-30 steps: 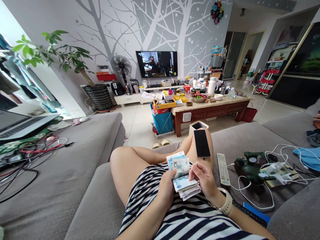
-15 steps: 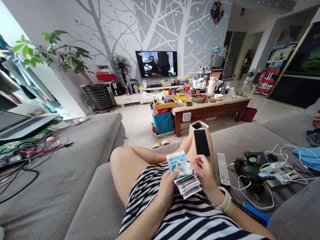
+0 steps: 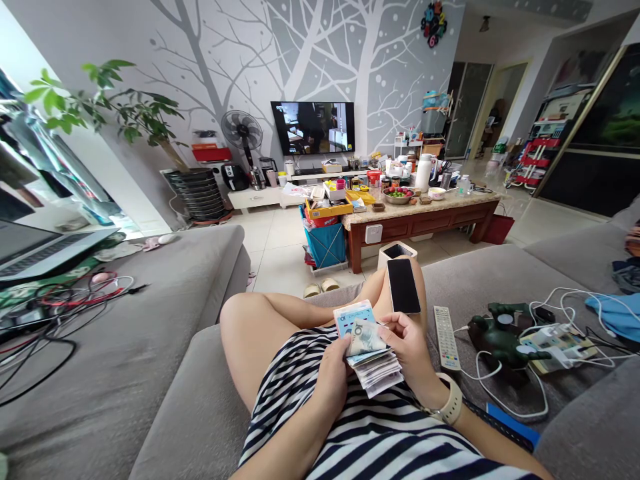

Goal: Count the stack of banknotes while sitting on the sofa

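A fanned stack of paper banknotes sits over my lap, with a pale blue 10 note on top. My left hand grips the stack from below. My right hand pinches the top notes at their right edge, with a beige-banded smartwatch on its wrist. A black-screened smartphone lies on my right knee, just beyond that hand. A white remote control lies on the grey sofa to the right.
A green toy figure and white charging cables lie on the sofa to my right. Tangled cables and a laptop are on the left. Beyond my knees stand a wooden coffee table and a blue basket.
The top banknotes have shifted against the stack, and my right hand sits slightly higher on them. The phone and remote control have not moved.
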`<control>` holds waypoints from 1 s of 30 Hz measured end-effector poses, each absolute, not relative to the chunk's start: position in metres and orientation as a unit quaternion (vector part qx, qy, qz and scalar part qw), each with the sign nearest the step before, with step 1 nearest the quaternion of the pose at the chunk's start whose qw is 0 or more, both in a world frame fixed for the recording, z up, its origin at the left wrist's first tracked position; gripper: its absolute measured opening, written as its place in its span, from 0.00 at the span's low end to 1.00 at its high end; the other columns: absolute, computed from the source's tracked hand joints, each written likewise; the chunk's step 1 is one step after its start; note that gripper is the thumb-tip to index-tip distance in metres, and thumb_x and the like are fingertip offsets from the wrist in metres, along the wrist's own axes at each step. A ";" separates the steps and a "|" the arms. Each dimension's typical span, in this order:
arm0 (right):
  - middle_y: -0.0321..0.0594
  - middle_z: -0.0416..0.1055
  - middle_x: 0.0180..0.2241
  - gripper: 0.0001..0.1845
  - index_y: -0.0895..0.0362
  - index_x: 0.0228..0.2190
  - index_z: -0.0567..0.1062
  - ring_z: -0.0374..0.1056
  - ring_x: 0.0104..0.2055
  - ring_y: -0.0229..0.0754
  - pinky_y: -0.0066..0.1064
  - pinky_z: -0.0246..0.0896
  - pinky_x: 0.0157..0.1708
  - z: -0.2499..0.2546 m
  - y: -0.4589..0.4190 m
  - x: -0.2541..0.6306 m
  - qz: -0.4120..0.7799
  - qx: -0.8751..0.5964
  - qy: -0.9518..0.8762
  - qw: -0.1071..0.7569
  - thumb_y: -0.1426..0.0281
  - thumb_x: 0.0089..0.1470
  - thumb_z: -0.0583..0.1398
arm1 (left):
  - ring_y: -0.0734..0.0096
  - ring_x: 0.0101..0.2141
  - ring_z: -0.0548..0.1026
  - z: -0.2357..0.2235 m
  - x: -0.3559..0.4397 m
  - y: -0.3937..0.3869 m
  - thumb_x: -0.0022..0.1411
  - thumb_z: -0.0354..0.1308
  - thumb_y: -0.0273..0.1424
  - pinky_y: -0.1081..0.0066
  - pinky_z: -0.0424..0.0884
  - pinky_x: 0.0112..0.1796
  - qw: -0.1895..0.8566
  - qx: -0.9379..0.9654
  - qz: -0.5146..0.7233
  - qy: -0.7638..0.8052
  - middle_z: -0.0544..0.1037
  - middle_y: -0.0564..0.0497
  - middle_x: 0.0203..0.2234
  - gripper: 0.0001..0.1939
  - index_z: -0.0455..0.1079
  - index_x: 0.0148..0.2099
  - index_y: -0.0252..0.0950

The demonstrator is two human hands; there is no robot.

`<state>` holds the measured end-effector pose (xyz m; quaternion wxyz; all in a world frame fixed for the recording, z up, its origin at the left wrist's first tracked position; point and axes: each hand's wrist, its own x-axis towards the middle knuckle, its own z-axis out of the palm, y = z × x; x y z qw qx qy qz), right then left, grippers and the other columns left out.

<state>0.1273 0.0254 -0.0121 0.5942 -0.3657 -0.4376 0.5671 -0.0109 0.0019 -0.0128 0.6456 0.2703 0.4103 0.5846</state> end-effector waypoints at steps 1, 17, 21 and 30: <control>0.34 0.71 0.23 0.15 0.57 0.32 0.72 0.65 0.23 0.36 0.27 0.59 0.25 -0.012 0.025 0.127 0.571 -0.361 -0.436 0.595 0.63 0.43 0.67 | 0.54 0.37 0.77 -0.013 -0.011 0.003 0.54 0.57 0.38 0.62 0.70 0.41 0.644 0.263 0.588 0.413 0.81 0.45 0.32 0.15 0.77 0.35 0.31; 0.33 0.70 0.24 0.12 0.56 0.33 0.75 0.63 0.25 0.35 0.27 0.58 0.25 -0.007 0.019 0.128 0.581 -0.313 -0.459 0.595 0.66 0.44 0.67 | 0.54 0.36 0.77 -0.007 -0.010 0.001 0.52 0.54 0.35 0.64 0.71 0.37 0.626 0.291 0.583 0.428 0.82 0.48 0.30 0.13 0.77 0.33 0.34; 0.34 0.71 0.25 0.13 0.56 0.33 0.76 0.63 0.25 0.36 0.27 0.59 0.26 -0.006 0.018 0.129 0.595 -0.306 -0.455 0.587 0.66 0.43 0.68 | 0.53 0.36 0.77 -0.009 -0.011 0.002 0.52 0.55 0.36 0.63 0.70 0.39 0.625 0.286 0.585 0.430 0.81 0.46 0.30 0.13 0.77 0.32 0.34; 0.34 0.71 0.23 0.14 0.57 0.29 0.76 0.64 0.24 0.36 0.27 0.59 0.25 -0.007 0.017 0.130 0.621 -0.313 -0.449 0.561 0.63 0.41 0.69 | 0.53 0.38 0.77 -0.019 -0.012 0.004 0.51 0.57 0.40 0.62 0.70 0.42 0.625 0.279 0.590 0.427 0.81 0.44 0.33 0.15 0.77 0.33 0.33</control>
